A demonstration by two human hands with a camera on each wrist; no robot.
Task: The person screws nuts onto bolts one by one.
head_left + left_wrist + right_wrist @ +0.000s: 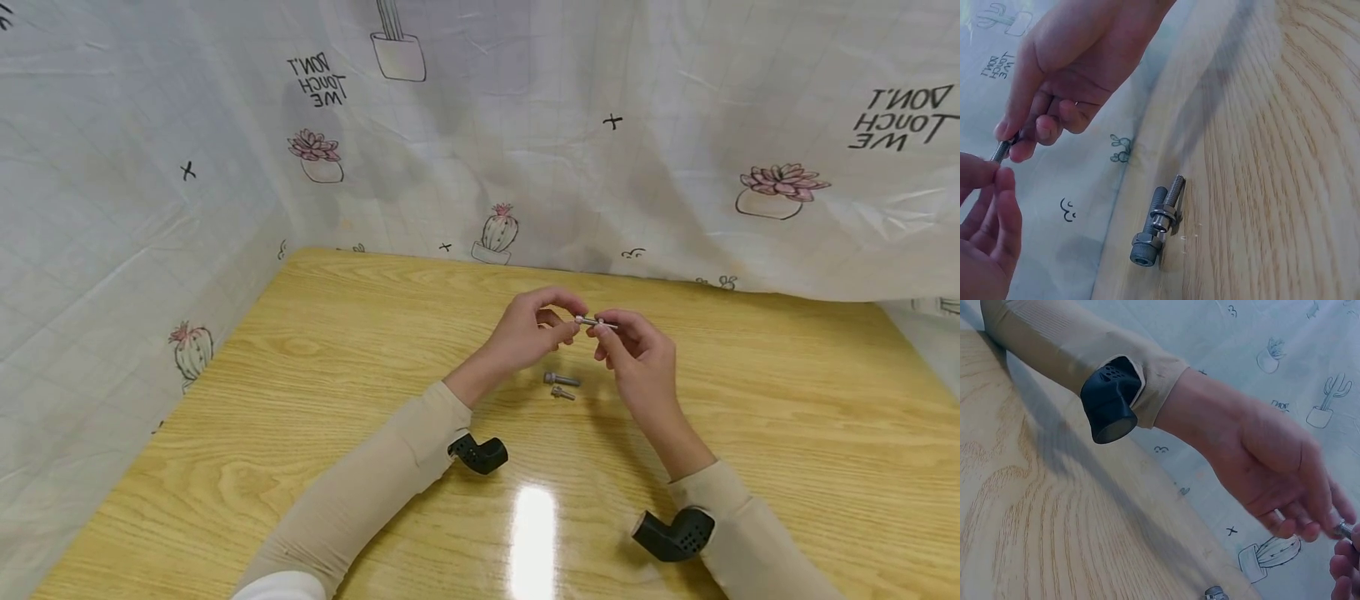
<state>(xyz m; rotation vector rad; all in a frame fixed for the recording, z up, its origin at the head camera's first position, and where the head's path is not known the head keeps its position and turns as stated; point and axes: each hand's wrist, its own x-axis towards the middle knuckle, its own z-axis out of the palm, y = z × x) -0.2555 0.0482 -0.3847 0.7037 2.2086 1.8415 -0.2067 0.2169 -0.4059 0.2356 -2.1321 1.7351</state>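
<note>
In front of the chest, both hands meet on a small metal bolt (589,321). The left hand (528,332) pinches its head end between thumb and fingertips. From the other side, the right hand (643,354) pinches the shank with thumb and index finger, around where a nut sits. Seen from the left wrist, a short threaded stretch of the bolt (1000,152) shows between the two sets of fingertips; the fingers hide the rest. On the table below lie a thicker dark bolt (562,379) with a nut and a smaller bolt (563,393) with a nut.
The wood-grain table (360,333) ends at a white printed plastic sheet (420,183), which hangs behind it and on the left. Black camera mounts (480,455) sit on both beige sleeves. A bright light reflection (533,542) shows near the front.
</note>
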